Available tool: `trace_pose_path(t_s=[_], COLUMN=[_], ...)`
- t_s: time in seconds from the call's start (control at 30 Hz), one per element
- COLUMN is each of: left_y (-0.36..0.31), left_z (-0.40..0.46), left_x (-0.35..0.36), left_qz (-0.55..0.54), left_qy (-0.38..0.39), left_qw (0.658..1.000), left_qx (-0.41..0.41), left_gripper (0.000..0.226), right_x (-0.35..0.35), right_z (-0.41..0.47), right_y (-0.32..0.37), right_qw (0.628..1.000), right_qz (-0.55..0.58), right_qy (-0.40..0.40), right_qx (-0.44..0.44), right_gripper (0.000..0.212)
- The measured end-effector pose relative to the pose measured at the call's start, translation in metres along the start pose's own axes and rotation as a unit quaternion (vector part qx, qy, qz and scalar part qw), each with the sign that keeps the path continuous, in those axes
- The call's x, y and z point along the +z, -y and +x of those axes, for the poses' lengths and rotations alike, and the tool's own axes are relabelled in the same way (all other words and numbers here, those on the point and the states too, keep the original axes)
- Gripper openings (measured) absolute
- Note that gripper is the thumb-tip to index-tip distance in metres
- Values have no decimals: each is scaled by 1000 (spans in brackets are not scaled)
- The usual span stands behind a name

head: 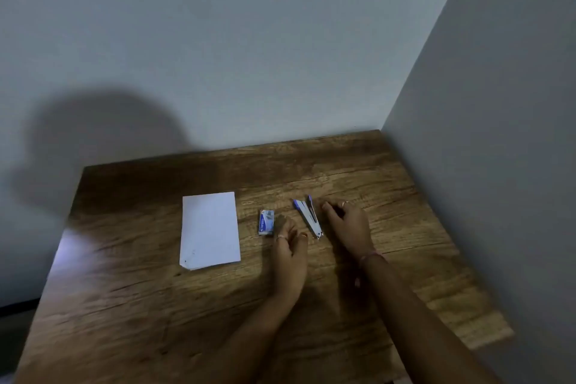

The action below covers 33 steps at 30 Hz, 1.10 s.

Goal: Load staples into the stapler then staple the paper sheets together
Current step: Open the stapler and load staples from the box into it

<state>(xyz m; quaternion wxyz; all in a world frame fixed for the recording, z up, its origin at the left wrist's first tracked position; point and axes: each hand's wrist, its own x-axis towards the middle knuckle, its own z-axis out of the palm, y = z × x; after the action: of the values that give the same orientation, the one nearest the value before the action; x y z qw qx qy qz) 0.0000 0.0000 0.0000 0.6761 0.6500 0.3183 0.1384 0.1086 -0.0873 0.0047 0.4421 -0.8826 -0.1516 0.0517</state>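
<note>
A small blue and silver stapler (309,217) lies on the wooden table (187,305), its top swung open in a narrow V. A small blue staple box (266,222) sits to its left. Further left lies a stack of white paper sheets (210,230) with one folded corner. My left hand (290,254) rests on the table between the box and the stapler, fingers loosely curled, holding nothing. My right hand (346,224) hovers just right of the stapler with fingers apart, close to it but not gripping it.
Grey walls stand behind the table and along its right side, forming a corner at the back right. A round shadow falls on the back wall at the left. The table's left edge drops off to a dark floor.
</note>
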Motion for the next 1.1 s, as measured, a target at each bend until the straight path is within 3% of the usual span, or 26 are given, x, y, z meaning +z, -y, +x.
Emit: trace_pose_path(t_s=[0.43,0.57,0.7,0.87,1.0,1.07,1.1], left_y=[-18,-24,-31,-51,-63,-70,-74], left_z=[9,10,13,12,10,7,6], left_x=[15,15,13,10,12,11,9], left_qz=[-33,-58,-115,-196,-172,-182,-206], left_qy=[29,29,67,70,57,39,35], left_qw=[996,992,979,974,982,982,977], left_qx=[-81,-111,-151,-95,-49,-37,-33], left_gripper=[43,39,28,23,25,16,13], right_x=[10,5,-8,-30,-41,-47,-50], right_z=[15,7,-5,-22,-23,-20,-20], right_y=[15,12,21,51,64,69,71], right_qw=[980,989,997,997,997,997,992], right_qz=[-171,-124,-59,23,52,59,117], right_qy=[101,80,53,-9,-39,-50,-53], right_qx=[33,14,-18,-77,-38,-9,21], right_gripper=[21,13,22,25,34,25,21])
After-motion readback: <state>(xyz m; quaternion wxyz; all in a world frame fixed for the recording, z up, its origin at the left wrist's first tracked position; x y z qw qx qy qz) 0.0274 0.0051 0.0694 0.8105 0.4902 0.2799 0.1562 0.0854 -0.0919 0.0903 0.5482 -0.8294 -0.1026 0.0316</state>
